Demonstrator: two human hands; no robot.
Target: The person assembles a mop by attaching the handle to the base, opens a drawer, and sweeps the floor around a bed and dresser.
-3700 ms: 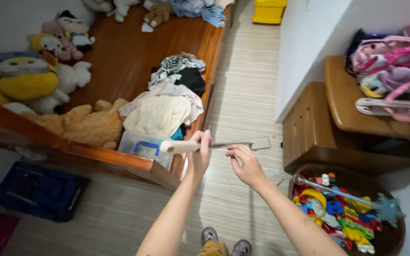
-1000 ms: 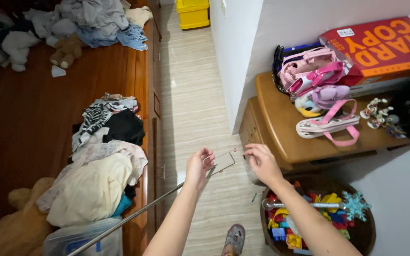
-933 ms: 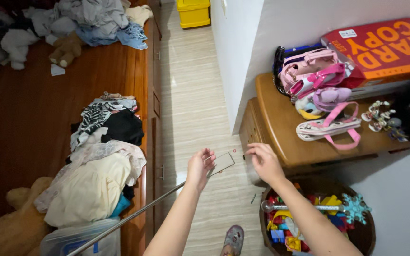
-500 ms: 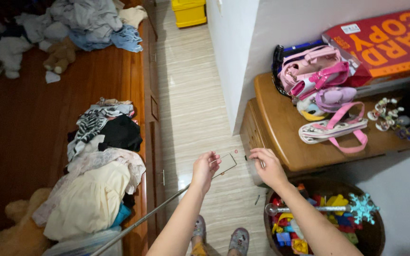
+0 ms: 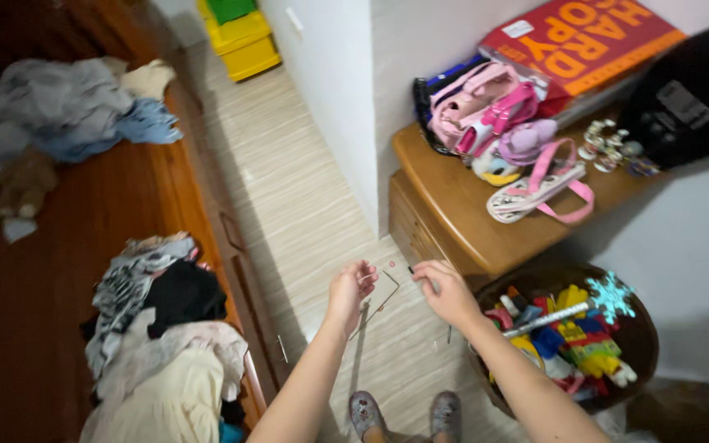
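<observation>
A thin grey metal frame on a long rod [image 5: 381, 289] was held in the middle of the frame, low down, above the pale striped floor [image 5: 305, 197]. The left hand [image 5: 351, 289] was closed around the rod just below the flat frame part. The right hand [image 5: 445, 291] was beside it, with its fingers bent near the frame's right edge. It could not be told whether the right hand was pinching anything, because the picture was blurred there.

The frame looked like a flat, see-through rectangle made of thin wire or a thin plate. Most of the rod was hidden behind the left arm.

The thing was judged to be light and stiff, and a bit smooth and slippery, as bare metal is. The flat end was judged easy to bend, so the rod close under the frame was the best place for a hold, with the other hand on the frame's edge.

At the lower right, a round dark basket of bright plastic toys [image 5: 568, 344] was seen. Above it was a brown wooden chest [image 5: 453, 213] with pink bags [image 5: 486, 115] on top. At the lower left, a pile of folded clothes [image 5: 166, 344] lay on a brown wooden bed [image 5: 34, 287].
</observation>
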